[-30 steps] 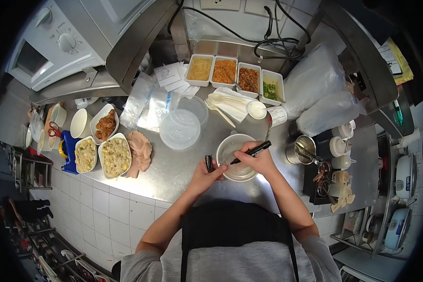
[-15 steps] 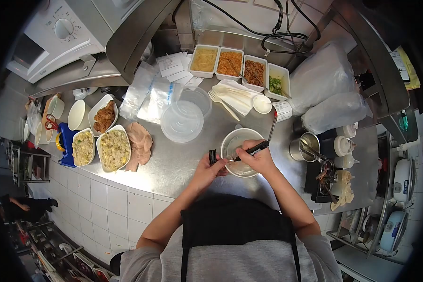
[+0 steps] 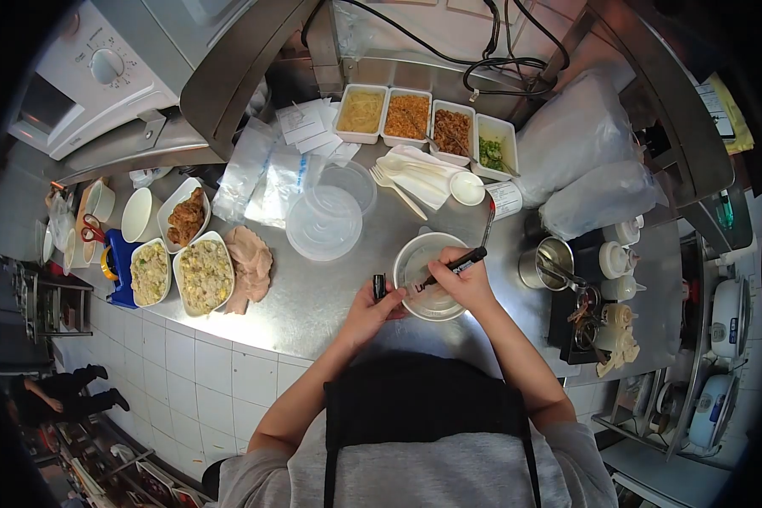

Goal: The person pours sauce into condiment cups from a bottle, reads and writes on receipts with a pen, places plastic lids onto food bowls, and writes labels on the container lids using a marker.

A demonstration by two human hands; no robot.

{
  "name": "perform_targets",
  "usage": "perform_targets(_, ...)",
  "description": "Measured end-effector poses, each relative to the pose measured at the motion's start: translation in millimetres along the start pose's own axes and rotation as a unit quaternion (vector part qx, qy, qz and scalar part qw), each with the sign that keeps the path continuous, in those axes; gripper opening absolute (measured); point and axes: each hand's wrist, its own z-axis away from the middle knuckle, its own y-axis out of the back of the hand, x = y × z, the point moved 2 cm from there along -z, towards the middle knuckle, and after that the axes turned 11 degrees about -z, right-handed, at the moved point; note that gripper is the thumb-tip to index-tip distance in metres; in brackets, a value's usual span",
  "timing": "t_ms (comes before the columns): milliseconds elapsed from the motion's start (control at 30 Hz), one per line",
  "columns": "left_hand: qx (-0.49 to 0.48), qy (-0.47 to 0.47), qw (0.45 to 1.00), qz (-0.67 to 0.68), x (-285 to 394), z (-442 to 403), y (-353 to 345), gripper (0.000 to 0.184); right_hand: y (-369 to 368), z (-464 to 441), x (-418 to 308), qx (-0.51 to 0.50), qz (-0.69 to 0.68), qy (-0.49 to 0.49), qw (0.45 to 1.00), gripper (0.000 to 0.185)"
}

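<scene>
My right hand (image 3: 466,281) is closed around a black marker (image 3: 468,260), its tip down at a round white tub (image 3: 432,311) on the steel counter. Black strokes show on the tub's translucent top, beside the marker tip; whether that top is a lid I cannot tell. My left hand (image 3: 375,310) pinches the black marker cap (image 3: 379,286), which points upward, and its fingers touch the tub's left edge. Clear round plastic lids (image 3: 324,224) lie to the left. Above the tub are wooden forks (image 3: 405,196) on napkins and a small white cup (image 3: 466,189).
Trays of shredded toppings (image 3: 407,116) line the back. At left stand fried rice bowls (image 3: 204,275), fried chicken (image 3: 186,218) and sliced meat (image 3: 247,267). A metal pot (image 3: 546,264) and squeeze bottles (image 3: 615,261) stand right. Another person (image 3: 59,394) is at far left.
More black strokes show on the tub's top, and the marker has shifted slightly. Both hands keep their hold. The other person at far left has moved, legs now apart.
</scene>
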Motion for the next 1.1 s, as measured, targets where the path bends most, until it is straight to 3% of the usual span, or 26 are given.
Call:
perform_targets(100, 0.006, -0.001, 1.0, 0.002, 0.9, 0.6, -1.2, 0.017, 4.1, 1.1, 5.6, -0.017, 0.03, 0.016, 0.999, 0.026)
perform_targets(200, -0.003, -0.003, 1.0, -0.001, -3.3, -0.2, 1.6, 0.017, 6.3, 3.4, 1.0, 0.062, -0.102, -0.07, 0.99, 0.027)
perform_targets(400, 0.0, -0.01, 1.0, 0.005, 3.2, 3.0, -4.1, 0.017, 15.7, 0.9, -5.5, -0.01, 0.03, -0.005, 0.999, 0.026)
perform_targets(733, 0.001, -0.01, 1.0, 0.005, 0.9, 2.9, -2.5, 0.016, 17.9, 1.7, -2.9, -0.004, 0.019, 0.003, 1.0, 0.026)
perform_targets(833, 0.003, -0.008, 1.0, 0.004, -1.7, 1.9, -1.7, 0.016, 18.9, 2.0, 6.6, 0.052, -0.065, -0.035, 0.996, 0.026)
perform_targets(933, 0.002, -0.005, 1.0, 0.002, -0.8, 3.2, -1.9, 0.016, 21.0, 0.9, 6.5, 0.007, 0.026, 0.01, 1.0, 0.027)
perform_targets(1033, -0.001, -0.012, 1.0, 0.005, -1.8, 1.7, -1.6, 0.016, 22.1, 0.9, -1.9, 0.041, -0.042, 0.001, 0.998, 0.026)
perform_targets(1100, -0.001, -0.014, 1.0, 0.003, -2.1, 1.6, -1.5, 0.017, 21.9, 0.4, -2.1, 0.038, 0.005, 0.007, 0.999, 0.026)
